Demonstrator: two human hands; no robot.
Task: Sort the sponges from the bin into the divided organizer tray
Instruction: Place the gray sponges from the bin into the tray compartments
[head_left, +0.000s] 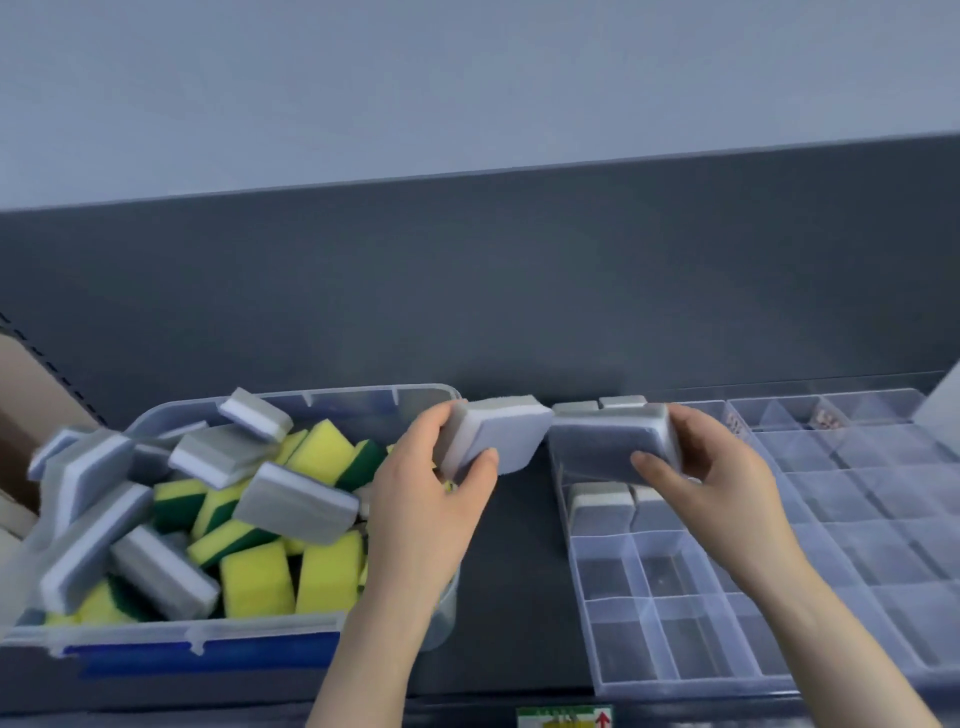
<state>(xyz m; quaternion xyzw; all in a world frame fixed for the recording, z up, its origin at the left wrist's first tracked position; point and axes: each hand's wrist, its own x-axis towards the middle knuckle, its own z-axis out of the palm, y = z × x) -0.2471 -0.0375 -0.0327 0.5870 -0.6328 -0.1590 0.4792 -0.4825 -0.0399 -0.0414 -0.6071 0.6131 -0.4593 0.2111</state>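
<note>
On my feed both forearms reach up from the bottom edge. The left hand (431, 499) comes in almost straight and sits over the right end of the clear bin (208, 631). Its thumb presses the near face of a grey-and-white sponge (498, 436) and its fingers curl round the sponge's left edge, so it has a firm hold. That sponge hangs tilted above the dark bench (519, 322), in the gap between the bin and the organizer tray (670, 670).

The right hand (722, 483) slants in from the lower right, wrist bent inward. Its thumb lies along the near side of a second grey sponge (608, 441) and its fingers wrap the right edge, gripping it. I see this sponge held level over the far-left part of the tray. The two held sponges sit nearly corner to corner; I cannot tell whether they touch.

Two grey sponges (600, 506) stand in the tray's left compartments just below the right hand, and the tops of two more (597, 405) show behind it. The nearer compartments hold nothing I can make out.

The bin is heaped with grey sponges (296, 501) and yellow-and-green sponges (322, 452), jumbled at all angles. A brown box (21, 415) shows at the left edge.
</note>
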